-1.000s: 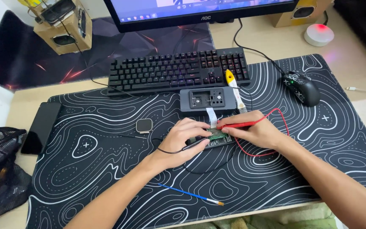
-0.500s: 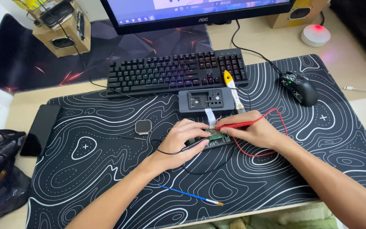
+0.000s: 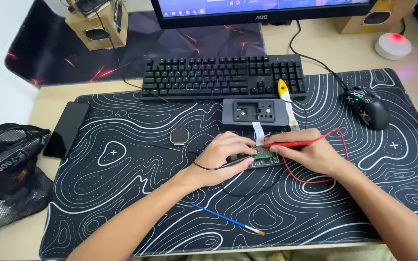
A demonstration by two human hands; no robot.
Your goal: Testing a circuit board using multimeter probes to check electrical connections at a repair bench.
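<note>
The small green circuit board (image 3: 263, 153) lies between both hands on the patterned mat (image 3: 122, 193). The right hand (image 3: 310, 153) pinches a red probe (image 3: 291, 143); the left hand (image 3: 223, 157) closes on a black probe (image 3: 235, 162). A slipping tip could bridge 2 contacts.

- Bright, even indoor light with soft, faint shadows under both forearms.
- Picture sharp across the patterned desk mat (image 3: 122, 159); no motion blur.
- The monitor (image 3: 267, 7) glows; the keyboard (image 3: 218, 75) keys are backlit.
- A small round lamp (image 3: 393, 45) glows red, tinting the bench pink.
- Slight wide-angle bending at the edges.
</note>
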